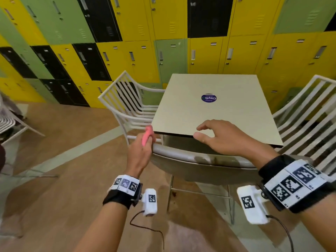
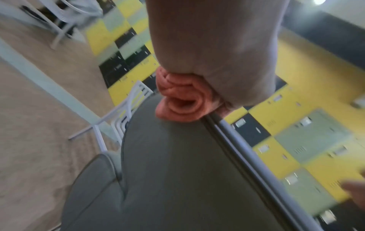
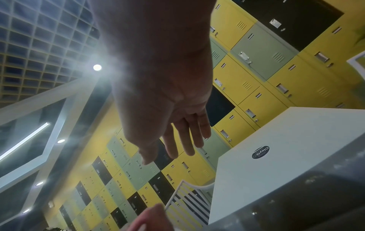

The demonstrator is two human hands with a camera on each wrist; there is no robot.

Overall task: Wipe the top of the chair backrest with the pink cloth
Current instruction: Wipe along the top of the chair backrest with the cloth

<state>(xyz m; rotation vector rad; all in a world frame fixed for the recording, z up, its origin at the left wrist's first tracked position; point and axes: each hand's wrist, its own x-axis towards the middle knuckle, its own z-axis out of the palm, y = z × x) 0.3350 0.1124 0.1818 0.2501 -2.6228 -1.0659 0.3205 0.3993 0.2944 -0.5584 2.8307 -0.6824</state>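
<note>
My left hand (image 1: 143,148) grips a bunched pink cloth (image 1: 147,135) and holds it at the left end of the grey chair backrest (image 1: 192,157), which curves across the near side of the table. In the left wrist view the rolled pink cloth (image 2: 177,100) sits under my left hand (image 2: 213,51) against the top of the backrest (image 2: 177,171). My right hand (image 1: 218,137) hovers open above the backrest's middle and the table's near edge, holding nothing. The right wrist view has the right hand (image 3: 168,109) with fingers extended and apart from the backrest (image 3: 308,195).
A square beige table (image 1: 209,113) with a round blue sticker (image 1: 209,98) stands just beyond the backrest. White slatted chairs stand at its left (image 1: 127,100) and right (image 1: 309,117). Yellow, green and black lockers (image 1: 163,33) fill the far wall. Wood-look floor (image 1: 63,179) lies to the left.
</note>
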